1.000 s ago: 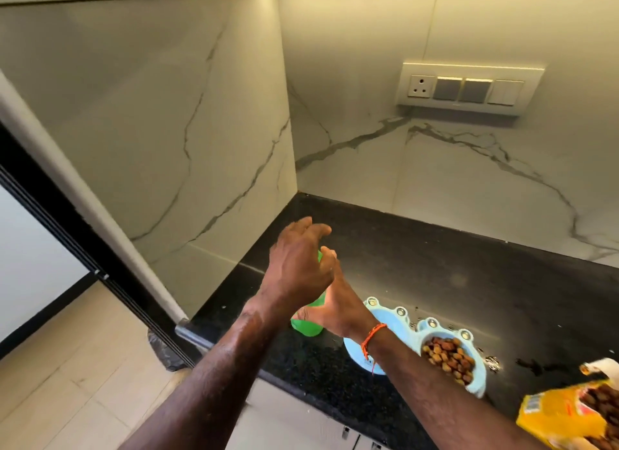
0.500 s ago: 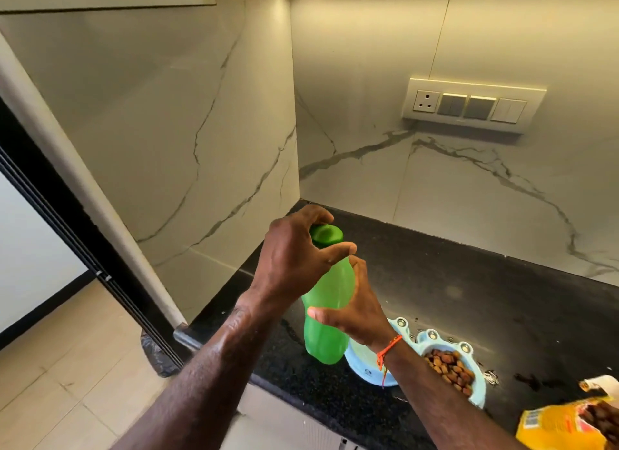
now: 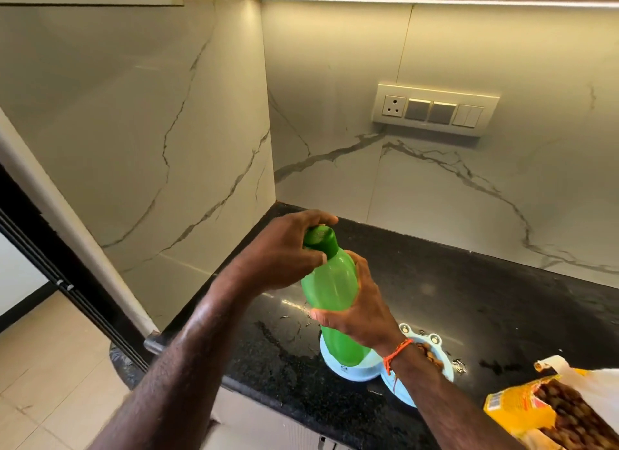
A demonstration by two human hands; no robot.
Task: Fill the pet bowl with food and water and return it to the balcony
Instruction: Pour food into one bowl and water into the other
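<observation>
- I'm looking down on the black countertop (image 3: 469, 298) set in a marble-walled corner, with a switch plate (image 3: 435, 110) on the back wall.
- My right hand (image 3: 360, 310) is wrapped round the middle of the green bottle (image 3: 330, 288), which is off the counter, its long axis tilted so the top leans up and to my left.
- My left hand (image 3: 284, 255) has its fingers curled round the cap (image 3: 321, 241); it is the nearer hand to the cap, which I judge is about to be unscrewed.
- The pet bowl (image 3: 351, 371), pale blue and two-welled, sits right below the bottle's base at the counter's front edge; the right well holds kibble (image 3: 430, 354), and the left well, mostly hidden behind the bottle, is the pour target.
- The open yellow food bag (image 3: 552, 412) lies at my far right.
- Pouring means swinging the bottle's mouth down over that left well.
</observation>
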